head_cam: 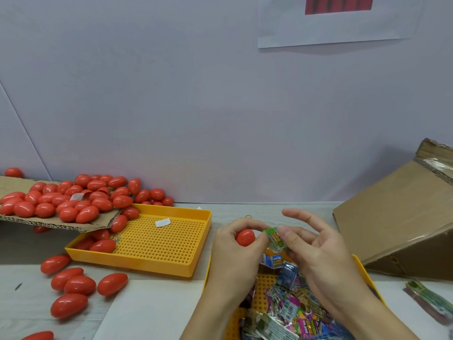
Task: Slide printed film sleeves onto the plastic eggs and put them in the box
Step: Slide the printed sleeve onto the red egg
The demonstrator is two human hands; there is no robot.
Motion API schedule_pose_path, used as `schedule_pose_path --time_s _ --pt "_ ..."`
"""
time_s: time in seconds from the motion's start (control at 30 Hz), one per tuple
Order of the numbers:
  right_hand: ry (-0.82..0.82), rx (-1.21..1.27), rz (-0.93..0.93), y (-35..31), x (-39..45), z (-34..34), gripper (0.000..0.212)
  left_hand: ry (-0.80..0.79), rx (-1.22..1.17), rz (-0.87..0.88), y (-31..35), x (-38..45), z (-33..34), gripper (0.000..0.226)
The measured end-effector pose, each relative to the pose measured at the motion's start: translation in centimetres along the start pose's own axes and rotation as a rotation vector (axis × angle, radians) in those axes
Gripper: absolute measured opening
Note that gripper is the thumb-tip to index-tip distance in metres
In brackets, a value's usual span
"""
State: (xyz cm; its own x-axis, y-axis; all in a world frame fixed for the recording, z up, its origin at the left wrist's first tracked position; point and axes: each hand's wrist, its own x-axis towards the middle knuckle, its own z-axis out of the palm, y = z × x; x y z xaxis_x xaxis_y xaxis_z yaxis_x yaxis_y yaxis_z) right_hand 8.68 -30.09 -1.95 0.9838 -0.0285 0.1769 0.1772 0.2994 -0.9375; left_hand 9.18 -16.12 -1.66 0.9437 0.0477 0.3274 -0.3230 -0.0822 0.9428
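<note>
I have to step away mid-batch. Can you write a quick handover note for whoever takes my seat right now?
Left hand grips a red egg. Right hand pinches a green film sleeve at the egg's tip; it is not yet on.
Spare sleeves fill the near yellow tray. Bare eggs pile on the left cardboard.
The box is at right, its inside hidden.
Left: sleeve this egg, box it, then the rest.

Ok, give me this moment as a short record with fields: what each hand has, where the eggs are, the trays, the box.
left hand: holds red egg
right hand: pinches green film sleeve at the egg's end
loose eggs: heaped on cardboard sheet, far left; more on the table
far yellow tray: a few eggs in its left corner
near yellow tray: printed sleeves
cardboard box: far right
</note>
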Motion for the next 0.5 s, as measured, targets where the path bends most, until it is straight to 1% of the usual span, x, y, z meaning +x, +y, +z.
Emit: schedule_pose_path --time_s 0.1,0.17,0.27,0.33,0.37,0.43,0.5 --pt "-0.043 -0.011 0.035 0.0 0.0 0.0 0.036 0.023 -0.016 0.009 0.0 0.0 0.0 0.021" --pt "-0.065 -0.01 0.051 0.0 -0.1 0.0 0.033 0.027 -0.043 -0.015 -0.2 0.1 -0.1 0.022" --pt "-0.047 -0.034 0.044 0.1 0.0 -0.3 0.03 -0.015 -0.018 -0.06 -0.4 0.1 -0.1 0.019" --pt "0.019 -0.079 0.011 0.3 0.2 -0.5 0.029 -0.022 0.016 -0.082 -0.6 0.0 -0.1 0.016" --pt "0.072 -0.107 -0.012 0.5 0.3 -0.6 0.03 -0.018 0.017 -0.111 -0.7 0.0 -0.2 0.018" --pt "0.181 -0.157 -0.06 0.7 0.5 -0.8 0.03 -0.029 -0.06 -0.206 -0.9 0.1 -0.1 0.025" --pt "0.246 -0.21 -0.107 0.8 0.6 -1.0 0.029 -0.044 -0.161 -0.262 -1.0 0.3 0.1 0.022"
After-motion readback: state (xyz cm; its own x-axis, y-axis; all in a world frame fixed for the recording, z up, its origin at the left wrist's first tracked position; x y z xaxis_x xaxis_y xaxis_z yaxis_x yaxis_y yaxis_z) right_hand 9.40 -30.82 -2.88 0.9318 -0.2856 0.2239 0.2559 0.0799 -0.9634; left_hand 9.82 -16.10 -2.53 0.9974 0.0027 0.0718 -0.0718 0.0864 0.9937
